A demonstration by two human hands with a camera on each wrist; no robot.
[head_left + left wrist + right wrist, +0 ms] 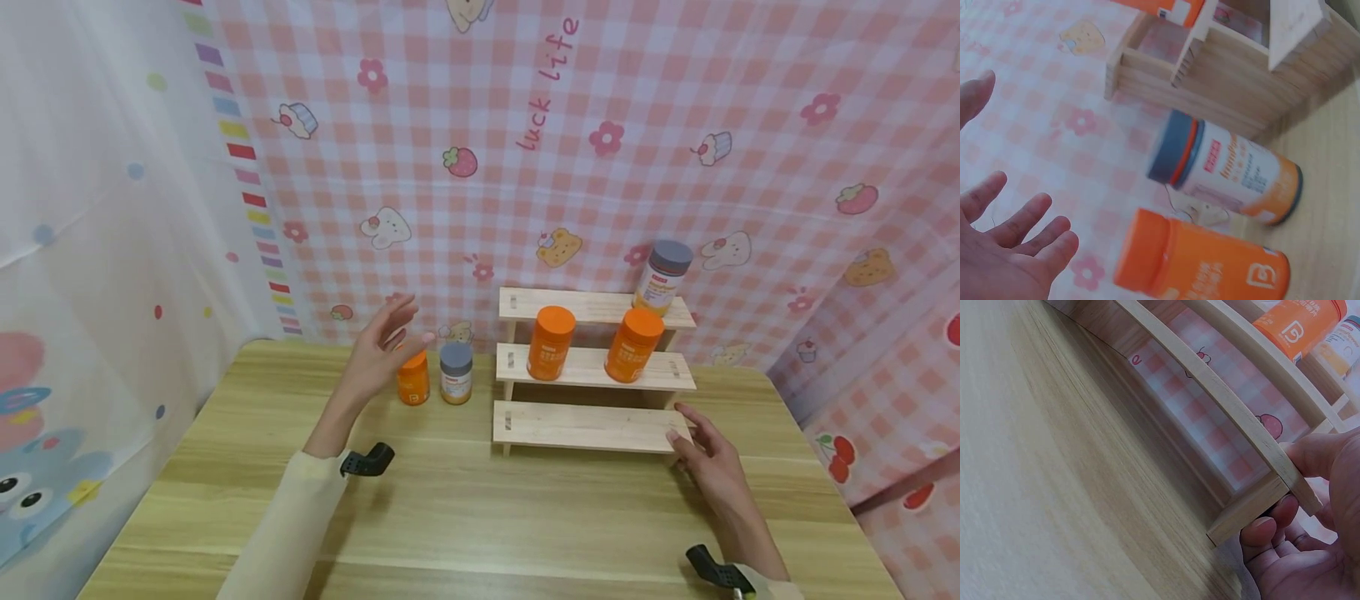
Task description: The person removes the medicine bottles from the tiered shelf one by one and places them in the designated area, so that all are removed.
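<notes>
My left hand (382, 348) is beside and above an orange bottle (413, 383), partly overlapping it in the head view. Its fingers are spread and hold nothing; the left wrist view shows them apart from the orange bottle (1210, 262) and a grey-capped bottle (1229, 172). My right hand (711, 462) grips the right end of a three-tier wooden shelf (585, 427) at its lowest step. In the right wrist view the thumb lies on the step's edge (1229, 406), with fingers curled beneath it.
Two orange bottles, one left (550, 346) and one right (633, 348), stand on the middle tier. A grey-capped bottle (662, 279) is at the right of the top tier. The wooden table (480, 517) meets a pink checkered cloth (480, 208) behind and white cloth (135, 217) at left.
</notes>
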